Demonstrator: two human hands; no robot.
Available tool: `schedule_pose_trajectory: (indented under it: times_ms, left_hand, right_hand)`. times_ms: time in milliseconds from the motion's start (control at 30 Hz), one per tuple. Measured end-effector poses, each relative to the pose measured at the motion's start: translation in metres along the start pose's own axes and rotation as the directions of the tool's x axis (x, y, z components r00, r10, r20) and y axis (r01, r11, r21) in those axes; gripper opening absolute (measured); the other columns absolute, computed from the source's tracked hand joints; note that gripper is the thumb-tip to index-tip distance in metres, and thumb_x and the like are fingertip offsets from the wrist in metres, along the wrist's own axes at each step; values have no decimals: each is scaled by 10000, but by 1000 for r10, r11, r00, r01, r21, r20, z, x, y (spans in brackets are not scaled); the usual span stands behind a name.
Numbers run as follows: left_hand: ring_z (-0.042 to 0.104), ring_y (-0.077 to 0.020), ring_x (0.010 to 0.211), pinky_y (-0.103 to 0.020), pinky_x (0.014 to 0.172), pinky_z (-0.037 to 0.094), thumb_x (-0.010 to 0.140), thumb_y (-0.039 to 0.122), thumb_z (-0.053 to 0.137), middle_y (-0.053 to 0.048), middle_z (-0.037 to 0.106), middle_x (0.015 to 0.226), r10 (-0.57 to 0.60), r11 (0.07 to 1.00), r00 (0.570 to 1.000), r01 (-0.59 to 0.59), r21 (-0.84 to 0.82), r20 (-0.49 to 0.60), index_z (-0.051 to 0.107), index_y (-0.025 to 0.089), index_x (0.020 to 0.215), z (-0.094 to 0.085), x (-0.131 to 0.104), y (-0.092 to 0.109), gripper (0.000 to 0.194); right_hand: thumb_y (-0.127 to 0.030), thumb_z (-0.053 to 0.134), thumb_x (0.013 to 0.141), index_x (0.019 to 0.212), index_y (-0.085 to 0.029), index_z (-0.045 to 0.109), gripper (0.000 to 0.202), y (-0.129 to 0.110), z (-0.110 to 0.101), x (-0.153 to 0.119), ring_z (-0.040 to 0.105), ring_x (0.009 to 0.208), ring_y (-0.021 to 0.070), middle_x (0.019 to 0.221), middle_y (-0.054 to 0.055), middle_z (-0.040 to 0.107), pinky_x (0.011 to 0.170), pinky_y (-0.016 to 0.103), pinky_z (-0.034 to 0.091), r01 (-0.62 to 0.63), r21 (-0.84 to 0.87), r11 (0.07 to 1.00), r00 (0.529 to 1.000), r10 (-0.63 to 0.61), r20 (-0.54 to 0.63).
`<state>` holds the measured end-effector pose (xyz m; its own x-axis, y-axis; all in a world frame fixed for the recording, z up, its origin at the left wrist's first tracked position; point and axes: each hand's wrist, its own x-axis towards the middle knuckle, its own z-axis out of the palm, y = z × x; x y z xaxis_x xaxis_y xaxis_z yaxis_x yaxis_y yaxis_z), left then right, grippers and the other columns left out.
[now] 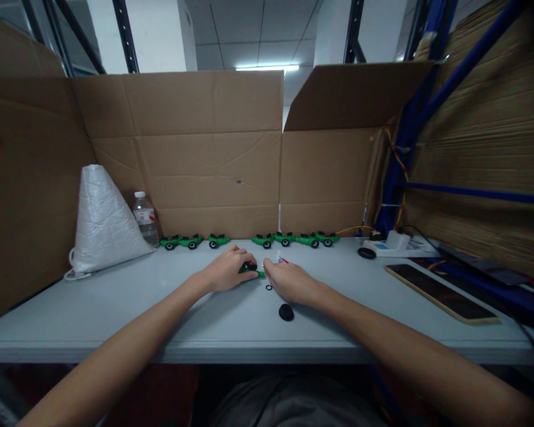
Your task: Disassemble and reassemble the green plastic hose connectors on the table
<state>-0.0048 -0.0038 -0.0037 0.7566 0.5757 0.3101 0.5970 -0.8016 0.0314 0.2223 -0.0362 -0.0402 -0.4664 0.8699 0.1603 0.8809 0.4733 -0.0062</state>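
My left hand grips a green toy car with black parts, low over the table; its fingers cover much of the car. Close by on the right, my right hand has its fingers pinched at the car's tip. What lies between those fingertips is hidden. A small white and red item shows just behind the right hand; its kind is unclear. A small black ring lies on the table under the right fingertips. Nearer me is a round black piece, like a wheel.
Several green toy cars line the back of the white table. A silvery bag and a water bottle stand back left. At right are a phone-like slab, a power strip and cables. Cardboard walls enclose the table.
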Motion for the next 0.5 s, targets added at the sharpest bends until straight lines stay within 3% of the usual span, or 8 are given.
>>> schedule_pose_trajectory:
  times_ms: [500]
  left_hand:
    - [584,-279,1056,-390,934,454,1044,472,569,-93,726,1071,-23,1000,1000,23,19,-14,725,216,1117,2,1,1,309]
  right_hand:
    - [-245,407,1096,1104,-179,577,183,8,2,2,651,999,242,1094,130,708,826,319,382,39,105,994,996,-31,-80]
